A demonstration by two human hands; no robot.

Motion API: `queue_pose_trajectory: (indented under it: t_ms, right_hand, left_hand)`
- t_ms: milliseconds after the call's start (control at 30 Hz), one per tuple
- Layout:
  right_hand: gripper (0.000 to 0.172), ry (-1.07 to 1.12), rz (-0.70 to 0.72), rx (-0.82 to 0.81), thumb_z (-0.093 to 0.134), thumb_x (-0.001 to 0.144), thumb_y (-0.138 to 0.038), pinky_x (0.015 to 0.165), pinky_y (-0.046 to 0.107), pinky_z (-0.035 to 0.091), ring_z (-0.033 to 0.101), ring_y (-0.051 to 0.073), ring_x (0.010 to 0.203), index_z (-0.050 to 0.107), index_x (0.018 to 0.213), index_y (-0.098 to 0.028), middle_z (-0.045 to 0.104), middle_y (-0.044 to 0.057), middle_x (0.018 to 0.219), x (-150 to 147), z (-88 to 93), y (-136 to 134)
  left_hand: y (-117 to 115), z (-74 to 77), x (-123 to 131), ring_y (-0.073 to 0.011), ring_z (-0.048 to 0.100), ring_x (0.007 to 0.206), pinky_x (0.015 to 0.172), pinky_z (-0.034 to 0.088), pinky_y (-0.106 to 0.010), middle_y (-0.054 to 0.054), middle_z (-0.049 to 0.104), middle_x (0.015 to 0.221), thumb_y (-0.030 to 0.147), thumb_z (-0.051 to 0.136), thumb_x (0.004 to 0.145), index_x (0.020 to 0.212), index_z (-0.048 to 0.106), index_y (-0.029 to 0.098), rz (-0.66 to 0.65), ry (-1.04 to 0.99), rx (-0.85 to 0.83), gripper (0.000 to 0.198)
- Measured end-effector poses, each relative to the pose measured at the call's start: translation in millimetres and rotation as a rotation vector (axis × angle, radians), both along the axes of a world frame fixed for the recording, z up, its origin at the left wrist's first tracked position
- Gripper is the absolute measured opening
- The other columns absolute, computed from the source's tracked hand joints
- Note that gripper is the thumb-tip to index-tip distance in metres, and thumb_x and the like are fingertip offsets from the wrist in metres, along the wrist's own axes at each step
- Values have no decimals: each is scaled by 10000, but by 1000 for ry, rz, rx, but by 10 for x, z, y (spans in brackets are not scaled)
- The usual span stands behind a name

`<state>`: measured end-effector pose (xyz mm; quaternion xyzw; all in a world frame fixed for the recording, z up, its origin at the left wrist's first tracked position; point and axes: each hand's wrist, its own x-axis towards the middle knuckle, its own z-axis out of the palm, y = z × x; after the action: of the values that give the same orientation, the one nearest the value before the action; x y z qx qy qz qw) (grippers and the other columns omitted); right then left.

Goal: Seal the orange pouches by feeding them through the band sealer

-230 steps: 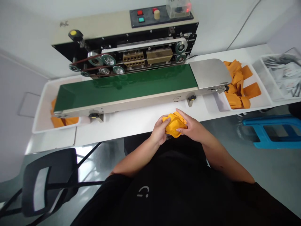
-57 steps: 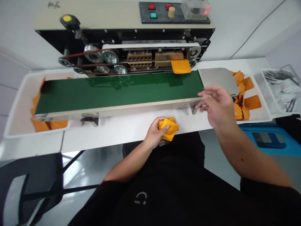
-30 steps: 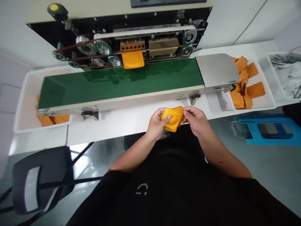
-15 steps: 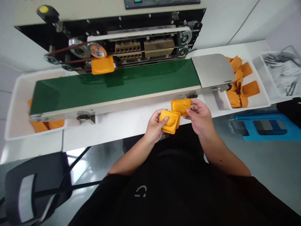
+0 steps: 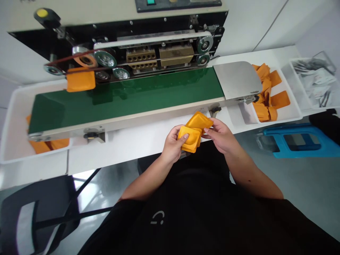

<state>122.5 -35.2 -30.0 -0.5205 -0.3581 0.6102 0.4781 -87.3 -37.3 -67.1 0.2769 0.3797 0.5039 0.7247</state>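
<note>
My left hand (image 5: 172, 144) is closed on a small stack of orange sachets (image 5: 189, 140), its thumb pressed on the top one. My right hand (image 5: 219, 134) pinches another orange sachet (image 5: 199, 120) by its right edge. This sachet is tilted and partly behind the stack. Both hands are in front of the table edge, below a band sealing machine. On the machine's green conveyor belt (image 5: 154, 90), towards the left end, one more orange sachet (image 5: 81, 80) stands with its top edge at the rollers.
A white bin (image 5: 290, 106) of orange sachets stands right of the belt, beside a clear bin (image 5: 305, 88) of small packets. Under the belt's left end is another white bin (image 5: 12, 124) with orange sachets. A blue stool (image 5: 326, 141) and a black chair (image 5: 53, 198) flank me.
The sachet at the rollers has travelled left along the belt. My right hand has turned its sachet and brought it left, closer against the stack. The camera view has shifted slightly.
</note>
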Motion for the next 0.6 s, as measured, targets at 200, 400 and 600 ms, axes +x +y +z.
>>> queue_pose_trajectory:
  t_ms: [200,400,600]
  right_hand:
    - [449,-374,158,231,765,993,-625,744,319,543,623,181,783,719,821,-213,648,26,805,120,153,-12]
    - [290,-476,32,200,853,941,-445,569,260,402,531,126,591,734,850,-196,619,-5,662,423,620,353]
    - [152,-313,-228,53,613,1074,-87,531,230,321,509,99,520,640,966,-191,649,-11,627,580,1068,1158]
  left_hand:
    - [2,-1,-43,-179,738,944,851,616,-284,-41,781,1106,474,1014,789,1177,744,216,-58,40,27,538]
    - [3,-24,-95,-184,735,953,848,602,-280,-47,781,1120,463,1007,798,1210,756,225,-60,89,37,537]
    - [33,-36,-125,-187,726,955,843,601,-283,-50,778,1127,452,1026,763,1212,756,227,-32,94,8,570]
